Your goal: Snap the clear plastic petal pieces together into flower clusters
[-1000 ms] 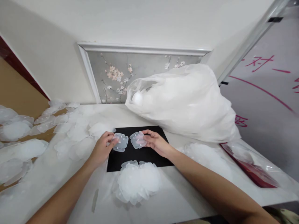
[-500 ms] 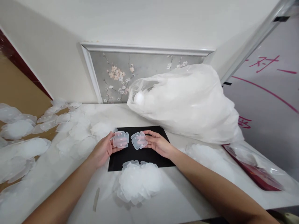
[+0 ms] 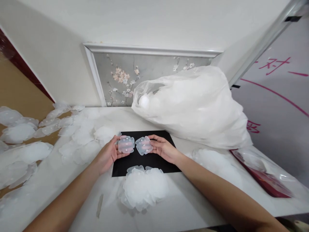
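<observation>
Where a white table (image 3: pixel 183 206) meets a pale wall with a blossom panel (image 3: pixel 145 75), a black mat (image 3: pixel 145 158) lies before a full bag (image 3: pixel 193 106). Above the mat, the left hand (image 3: pixel 106 154) grips one translucent, scalloped piece (image 3: pixel 126 144), the right hand (image 3: pixel 164 149) another (image 3: pixel 144 145), just beside it. A pile (image 3: pixel 143 188) sits near.

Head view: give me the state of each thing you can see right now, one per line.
Left hand: holds the left translucent piece by its edge, above the mat.
Right hand: holds the right translucent piece, tilted.
Black mat: flat on the table.
Pile of pieces: heaped loose at the mat's near edge.
Plastic bag: full, mouth open to the left.
Scattered pieces: spread loose at left.
</observation>
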Motion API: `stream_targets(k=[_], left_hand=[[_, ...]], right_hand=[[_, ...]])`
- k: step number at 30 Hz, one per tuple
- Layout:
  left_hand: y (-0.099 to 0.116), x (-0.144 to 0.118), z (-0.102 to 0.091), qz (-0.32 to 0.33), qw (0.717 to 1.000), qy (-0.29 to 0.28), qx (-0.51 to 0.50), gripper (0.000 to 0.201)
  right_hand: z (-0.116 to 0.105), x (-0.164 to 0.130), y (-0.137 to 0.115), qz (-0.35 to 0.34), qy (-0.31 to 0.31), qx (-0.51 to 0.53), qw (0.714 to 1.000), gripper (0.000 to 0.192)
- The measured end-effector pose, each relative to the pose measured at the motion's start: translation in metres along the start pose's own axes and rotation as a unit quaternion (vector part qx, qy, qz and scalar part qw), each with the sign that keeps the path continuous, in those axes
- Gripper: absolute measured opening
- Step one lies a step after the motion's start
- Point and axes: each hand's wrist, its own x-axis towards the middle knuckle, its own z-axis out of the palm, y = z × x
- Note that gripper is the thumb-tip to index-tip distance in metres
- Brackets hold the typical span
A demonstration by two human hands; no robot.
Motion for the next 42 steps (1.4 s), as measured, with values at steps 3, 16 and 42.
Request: stream_targets(k=[3, 16, 42], left_hand=[[0.000, -0.001, 0.001, -0.004, 1.000, 0.002, 0.004, 0.049], [0.000, -0.004, 0.005, -0.008, 1.000, -0.004, -0.014, 0.051], [0.012, 0.005, -0.053, 0.314, 0.681, 0.107, 0.653, 0.009]], right_hand=[[0.000, 0.000, 0.000, 0.000, -0.001, -0.002, 1.000, 0.035], [0.001, 0.000, 0.001, 0.005, 0.002, 0.007, 1.000, 0.035], [0.067, 0.080, -0.010, -0.208, -0.117, -0.555, 0.797, 0.021]])
